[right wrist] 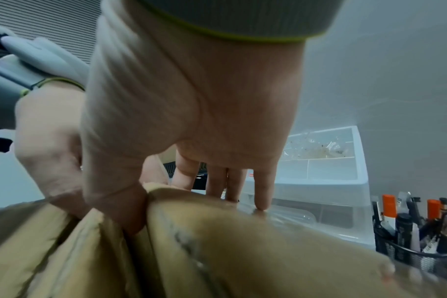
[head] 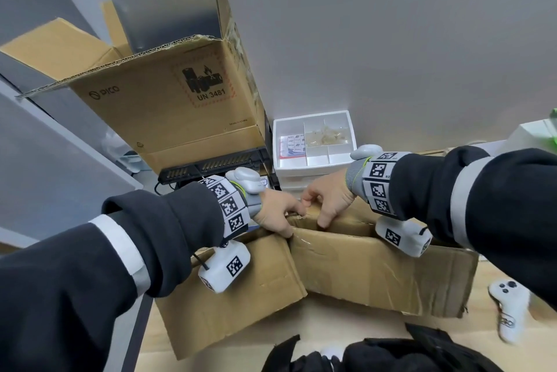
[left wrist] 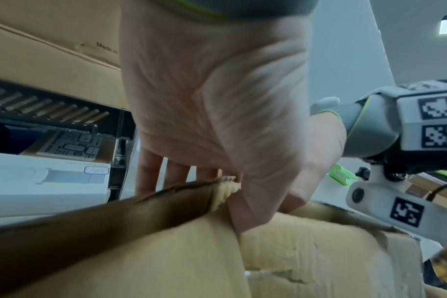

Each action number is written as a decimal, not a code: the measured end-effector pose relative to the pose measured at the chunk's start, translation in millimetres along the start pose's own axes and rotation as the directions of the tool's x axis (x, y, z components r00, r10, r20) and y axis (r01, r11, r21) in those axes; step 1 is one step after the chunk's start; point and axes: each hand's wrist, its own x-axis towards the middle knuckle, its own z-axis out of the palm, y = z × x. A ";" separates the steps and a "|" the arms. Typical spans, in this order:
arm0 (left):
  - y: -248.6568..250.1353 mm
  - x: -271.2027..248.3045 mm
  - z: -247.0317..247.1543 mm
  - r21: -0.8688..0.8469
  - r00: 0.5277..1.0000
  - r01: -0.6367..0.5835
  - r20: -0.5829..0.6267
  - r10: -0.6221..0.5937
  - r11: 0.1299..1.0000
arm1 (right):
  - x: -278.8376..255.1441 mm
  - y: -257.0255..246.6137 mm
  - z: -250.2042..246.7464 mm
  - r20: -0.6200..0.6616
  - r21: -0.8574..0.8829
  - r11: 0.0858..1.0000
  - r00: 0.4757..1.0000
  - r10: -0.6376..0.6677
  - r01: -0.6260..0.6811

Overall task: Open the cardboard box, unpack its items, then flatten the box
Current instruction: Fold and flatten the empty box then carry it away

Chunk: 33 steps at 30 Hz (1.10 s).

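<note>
Quick count: two cardboard boxes, the crumpled cardboard box (head: 346,266) up front and a bigger open PICO carton (head: 168,106) behind it. Two hands on the crumpled one, left hand (head: 275,215) and right hand (head: 328,201). One white divided organizer tray (head: 313,142) just right of the carton, one white controller (head: 508,308) right of the crumpled box, one mesh pen cup (right wrist: 416,256).

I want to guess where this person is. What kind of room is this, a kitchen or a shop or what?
Probably an office or workroom desk. A mesh pen cup full of markers stands by a white divided organizer tray, and a large shipping carton sits behind the cardboard box both hands grip.
</note>
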 end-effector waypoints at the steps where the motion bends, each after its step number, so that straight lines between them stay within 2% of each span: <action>1: -2.1 2.7 -0.1 -0.006 1.000 0.001 0.018 -0.001 1.000 | -0.2 0.8 0.2 -0.008 -0.004 1.000 1.000 0.002 -0.003; 7: -10.8 6.0 -4.0 0.058 0.999 -0.008 0.034 0.006 0.998 | 1.0 5.4 5.2 -0.028 -0.048 0.999 0.999 0.024 -0.025; 10: -12.5 7.1 -1.4 0.100 1.000 -0.010 0.018 0.008 0.995 | -2.2 9.9 4.8 -0.033 0.007 0.999 0.998 0.052 -0.052; 12: -13.7 8.2 4.7 0.132 1.000 -0.001 0.013 0.000 0.991 | -6.2 17.5 3.0 -0.034 0.032 0.996 0.996 0.088 -0.087; 16: -19.9 12.3 16.9 0.172 0.997 0.008 -0.073 0.005 0.985 | -18.7 39.9 2.4 -0.066 0.030 0.980 0.978 0.200 -0.198; 19: -22.8 13.4 16.9 0.151 0.993 0.024 -0.122 -0.006 0.988 | -25.7 52.4 9.4 -0.023 0.068 0.951 0.953 0.302 -0.300; 24: -25.5 15.0 16.1 0.114 0.989 0.049 -0.148 -0.032 0.992 | -40.3 73.1 26.4 -0.013 0.307 0.809 0.848 0.530 -0.501; 27: -31.4 16.3 17.0 0.099 0.986 0.078 -0.152 -0.062 0.992 | -53.8 87.7 31.0 0.079 0.485 0.678 0.800 0.595 -0.552; 29: -35.8 16.7 17.3 0.083 0.985 0.097 -0.152 -0.083 0.992 | -59.4 98.5 35.7 0.120 0.564 0.625 0.803 0.584 -0.539; 31: -40.0 16.3 18.0 0.064 0.985 0.103 -0.144 -0.093 0.993 | -58.5 109.2 39.0 0.152 0.621 0.599 0.828 0.540 -0.505; 33: -44.0 16.1 19.7 0.052 0.984 0.118 -0.139 -0.110 0.992 | -52.9 114.4 41.6 0.100 0.671 0.596 0.850 0.517 -0.441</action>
